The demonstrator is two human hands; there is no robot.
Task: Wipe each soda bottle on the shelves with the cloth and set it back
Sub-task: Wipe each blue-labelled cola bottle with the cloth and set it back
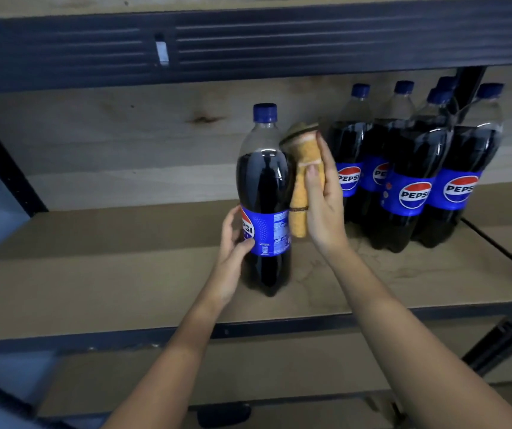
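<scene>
A tall Pepsi bottle [264, 181] with dark cola, a blue cap and a blue label stands upright on the wooden shelf board [124, 274]. My left hand [233, 239] grips it at the label from the left side. My right hand [322, 196] holds a folded orange-yellow cloth [299, 193] against the bottle's right side, fingers and thumb curled round the cloth. Several more Pepsi bottles [409, 168] stand grouped at the right of the same shelf.
A dark metal beam [248, 41] of the shelf above runs across the top. Dark uprights stand at the left [4, 162] and right [502, 329]. A lower shelf board [109, 385] shows below. The shelf's left part holds nothing.
</scene>
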